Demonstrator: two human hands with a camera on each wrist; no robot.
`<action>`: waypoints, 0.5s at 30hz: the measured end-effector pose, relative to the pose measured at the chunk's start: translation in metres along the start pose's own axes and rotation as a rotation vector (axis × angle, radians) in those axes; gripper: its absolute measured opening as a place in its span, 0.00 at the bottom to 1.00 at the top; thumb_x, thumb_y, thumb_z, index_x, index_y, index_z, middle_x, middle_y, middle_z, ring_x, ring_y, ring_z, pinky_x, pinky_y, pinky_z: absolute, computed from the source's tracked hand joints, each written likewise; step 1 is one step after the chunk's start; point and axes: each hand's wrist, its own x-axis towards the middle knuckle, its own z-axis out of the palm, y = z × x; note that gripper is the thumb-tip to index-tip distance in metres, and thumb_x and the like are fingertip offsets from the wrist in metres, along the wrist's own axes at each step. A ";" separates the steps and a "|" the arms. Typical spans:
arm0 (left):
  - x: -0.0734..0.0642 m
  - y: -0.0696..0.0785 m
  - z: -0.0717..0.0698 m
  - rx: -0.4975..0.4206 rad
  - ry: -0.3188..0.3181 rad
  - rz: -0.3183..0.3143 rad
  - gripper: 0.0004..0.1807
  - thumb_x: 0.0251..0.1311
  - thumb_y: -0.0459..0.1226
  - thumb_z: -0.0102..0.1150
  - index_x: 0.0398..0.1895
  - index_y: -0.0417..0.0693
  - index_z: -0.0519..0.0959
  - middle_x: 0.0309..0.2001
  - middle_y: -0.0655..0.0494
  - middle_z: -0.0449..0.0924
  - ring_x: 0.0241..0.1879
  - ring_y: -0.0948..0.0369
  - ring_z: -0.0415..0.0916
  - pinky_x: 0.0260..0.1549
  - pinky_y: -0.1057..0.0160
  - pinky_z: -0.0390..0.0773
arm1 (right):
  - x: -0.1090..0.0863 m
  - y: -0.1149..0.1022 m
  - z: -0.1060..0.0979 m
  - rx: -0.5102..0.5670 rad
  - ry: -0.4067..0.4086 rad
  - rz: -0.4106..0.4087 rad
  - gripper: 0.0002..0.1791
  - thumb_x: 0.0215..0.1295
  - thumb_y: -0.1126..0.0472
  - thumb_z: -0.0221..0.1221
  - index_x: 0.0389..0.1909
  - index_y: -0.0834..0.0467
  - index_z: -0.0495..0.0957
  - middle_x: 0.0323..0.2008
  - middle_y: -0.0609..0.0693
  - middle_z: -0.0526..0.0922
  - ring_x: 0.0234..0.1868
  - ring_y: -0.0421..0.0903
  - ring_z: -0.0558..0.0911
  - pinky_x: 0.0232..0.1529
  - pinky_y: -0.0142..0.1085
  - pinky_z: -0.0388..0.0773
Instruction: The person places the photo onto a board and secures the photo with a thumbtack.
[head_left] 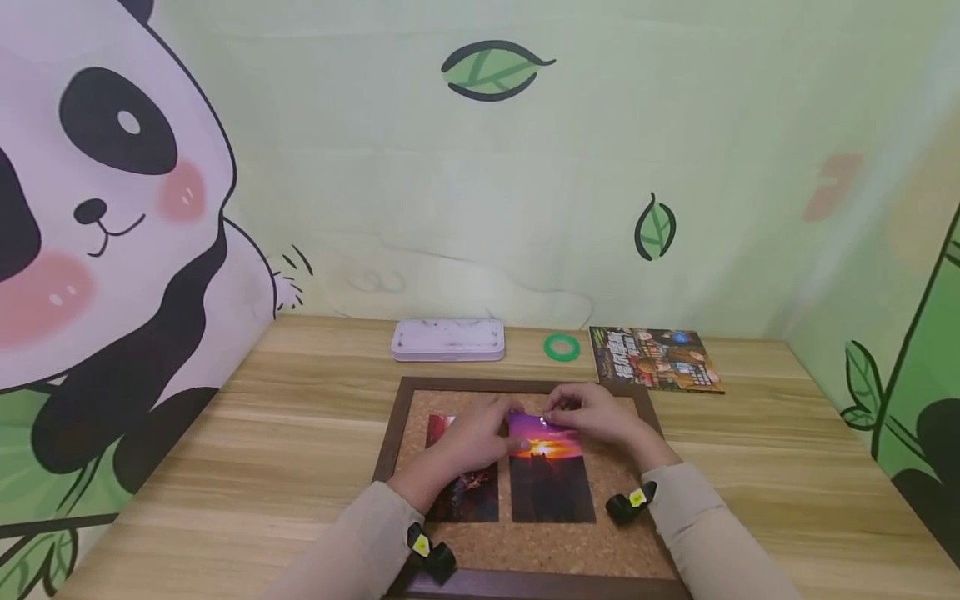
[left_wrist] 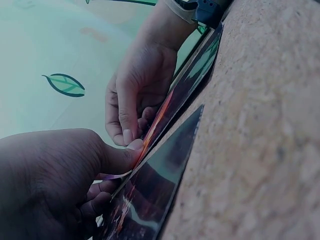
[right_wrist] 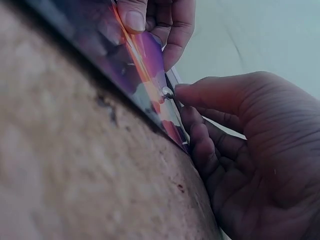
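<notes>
A sunset photo (head_left: 552,490) lies on a brown-framed cork board (head_left: 555,548). My left hand (head_left: 474,435) holds it near its upper left, the thumb on the printed face and the fingers curled at the edge in the right wrist view. At the photo's top, my right hand (head_left: 596,414) pinches a small shiny pushpin (right_wrist: 167,93) between thumb and fingers; whether the point has entered the cork is hidden. Left of the sunset photo, a dark photo with red at its top (head_left: 480,498) lies on the board, partly covered by my left hand.
Behind the board stand a pale tin case (head_left: 448,340), a green ring (head_left: 562,347) and a colourful booklet (head_left: 660,358). The wooden table (head_left: 300,467) meets a green cloth backdrop (head_left: 360,167) with a panda and leaves printed on it.
</notes>
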 end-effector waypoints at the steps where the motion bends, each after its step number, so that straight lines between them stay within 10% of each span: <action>1: 0.000 0.000 0.000 0.003 0.003 0.003 0.25 0.62 0.47 0.68 0.60 0.48 0.77 0.48 0.54 0.79 0.47 0.57 0.75 0.51 0.53 0.75 | -0.001 -0.003 0.000 -0.005 -0.001 -0.005 0.06 0.68 0.59 0.63 0.40 0.57 0.84 0.34 0.50 0.82 0.37 0.46 0.77 0.42 0.41 0.73; 15: -0.001 0.001 -0.001 0.011 0.006 0.005 0.26 0.62 0.48 0.68 0.60 0.49 0.77 0.51 0.53 0.79 0.50 0.56 0.75 0.53 0.52 0.75 | 0.001 -0.002 0.000 -0.027 0.010 0.039 0.07 0.69 0.55 0.63 0.39 0.52 0.86 0.37 0.45 0.85 0.40 0.46 0.78 0.47 0.42 0.73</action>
